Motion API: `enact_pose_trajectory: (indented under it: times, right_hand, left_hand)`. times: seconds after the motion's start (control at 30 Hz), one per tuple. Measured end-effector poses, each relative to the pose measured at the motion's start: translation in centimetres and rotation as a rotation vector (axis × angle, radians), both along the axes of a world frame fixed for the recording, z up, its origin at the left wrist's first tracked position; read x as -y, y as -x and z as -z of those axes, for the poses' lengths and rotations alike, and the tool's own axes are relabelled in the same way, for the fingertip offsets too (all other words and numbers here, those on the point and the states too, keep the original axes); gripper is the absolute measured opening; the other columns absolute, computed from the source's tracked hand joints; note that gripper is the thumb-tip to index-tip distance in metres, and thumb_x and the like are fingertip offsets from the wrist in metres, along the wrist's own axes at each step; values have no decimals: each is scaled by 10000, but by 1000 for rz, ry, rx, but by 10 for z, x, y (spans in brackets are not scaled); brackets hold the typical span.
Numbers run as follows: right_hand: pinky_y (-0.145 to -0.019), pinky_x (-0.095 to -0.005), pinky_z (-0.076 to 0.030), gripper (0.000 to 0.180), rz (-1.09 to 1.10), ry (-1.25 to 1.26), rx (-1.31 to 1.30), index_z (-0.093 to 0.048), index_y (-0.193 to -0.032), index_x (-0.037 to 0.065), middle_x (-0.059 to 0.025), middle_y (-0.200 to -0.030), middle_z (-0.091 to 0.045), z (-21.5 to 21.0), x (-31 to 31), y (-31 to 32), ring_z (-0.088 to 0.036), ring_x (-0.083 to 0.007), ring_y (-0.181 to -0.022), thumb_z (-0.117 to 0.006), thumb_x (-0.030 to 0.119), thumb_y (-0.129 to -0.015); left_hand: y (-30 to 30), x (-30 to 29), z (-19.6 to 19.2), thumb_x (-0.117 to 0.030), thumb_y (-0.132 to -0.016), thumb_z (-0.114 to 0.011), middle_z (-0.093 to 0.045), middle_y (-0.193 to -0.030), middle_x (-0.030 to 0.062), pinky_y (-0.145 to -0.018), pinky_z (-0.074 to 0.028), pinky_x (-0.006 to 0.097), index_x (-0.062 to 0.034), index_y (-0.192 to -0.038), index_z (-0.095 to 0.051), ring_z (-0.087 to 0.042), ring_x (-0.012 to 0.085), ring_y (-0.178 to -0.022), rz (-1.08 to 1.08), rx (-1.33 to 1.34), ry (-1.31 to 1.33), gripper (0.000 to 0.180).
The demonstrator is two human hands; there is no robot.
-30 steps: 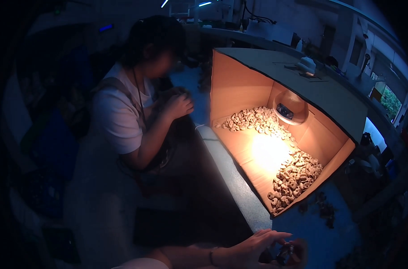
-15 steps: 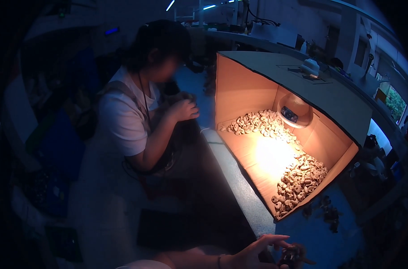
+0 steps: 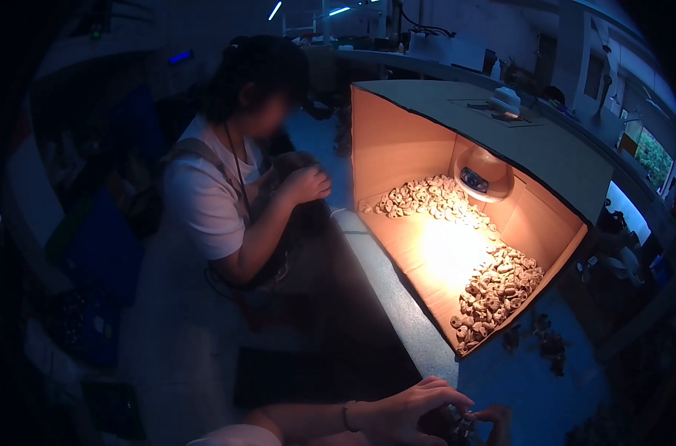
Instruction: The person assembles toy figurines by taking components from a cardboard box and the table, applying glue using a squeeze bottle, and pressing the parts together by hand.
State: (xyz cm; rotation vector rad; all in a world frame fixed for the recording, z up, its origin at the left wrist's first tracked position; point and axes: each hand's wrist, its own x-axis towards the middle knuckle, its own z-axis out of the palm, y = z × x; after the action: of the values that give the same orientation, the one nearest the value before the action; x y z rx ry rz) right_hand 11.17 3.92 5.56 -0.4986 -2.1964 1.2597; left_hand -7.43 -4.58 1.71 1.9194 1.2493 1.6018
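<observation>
At the bottom edge my left hand (image 3: pixel 406 411), with a band at the wrist, curls its fingers over a small dark part (image 3: pixel 455 429) above the blue table top. Only the fingertips of my right hand (image 3: pixel 495 418) show, and they pinch the same part from the right. Beyond my hands a cardboard box (image 3: pixel 397 134) lies open on its side, with a glowing lamp (image 3: pixel 483 175) inside. Two heaps of small pale ring-shaped pieces, one at the back (image 3: pixel 427 198) and one at the front (image 3: pixel 495 286), lie on the box floor.
A co-worker in a white T-shirt (image 3: pixel 204 201) sits to the left of the table, hands raised near the chest (image 3: pixel 304 182). A few dark small parts (image 3: pixel 542 338) lie on the blue table (image 3: pixel 516 379) in front of the box. Cluttered benches line the dim background.
My hands have sunk toward the bottom edge and closed tighter over the dark part. The co-worker keeps both hands up at the chest.
</observation>
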Motion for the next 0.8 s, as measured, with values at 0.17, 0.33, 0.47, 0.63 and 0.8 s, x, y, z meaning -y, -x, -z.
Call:
enact_pose_trajectory:
  times: [0.17,0.33,0.47,0.63,0.8]
  right_hand:
    - [-843,-340,-371,539,11,-50,7,-494,-1046,14,-91,-986,-471,12,5,-7,-472,-222,-938,-774,228,-638]
    - [-828,-325,-382,553,84,76,-122,-489,-1028,6,-83,-983,-460,18,8,-10,-478,-204,-925,-784,259,-635]
    - [-804,-338,-415,552,75,39,-118,-503,-1016,15,-104,-1006,-486,25,-3,-10,-504,-229,-920,-794,258,-614]
    - [-791,-336,-412,622,50,84,-162,-538,-998,28,-99,-985,-480,29,-11,7,-493,-240,-920,-814,382,-567]
    - [-793,-334,-412,644,62,129,-123,-527,-1052,34,-100,-1004,-481,30,-15,-10,-490,-234,-927,-815,364,-581]
  left_hand:
    - [-8,7,-4,-271,-682,-758,-594,-957,66,-800,-410,320,-56,-1147,-502,-566,193,-855,42,62,31,572]
    - [-25,7,2,-287,-746,-715,-588,-1012,56,-887,-410,334,-34,-1141,-495,-560,198,-938,142,437,219,518]
    - [-23,-11,10,-246,-698,-743,-549,-961,62,-795,-401,310,-39,-1146,-502,-506,183,-875,53,267,4,549]
    - [-12,-12,11,-317,-699,-762,-543,-879,69,-660,-400,247,7,-1093,-498,-465,113,-720,10,246,-17,574]
    - [-22,-20,14,-312,-684,-772,-562,-957,98,-708,-415,253,-4,-1066,-441,-451,114,-766,72,243,16,592]
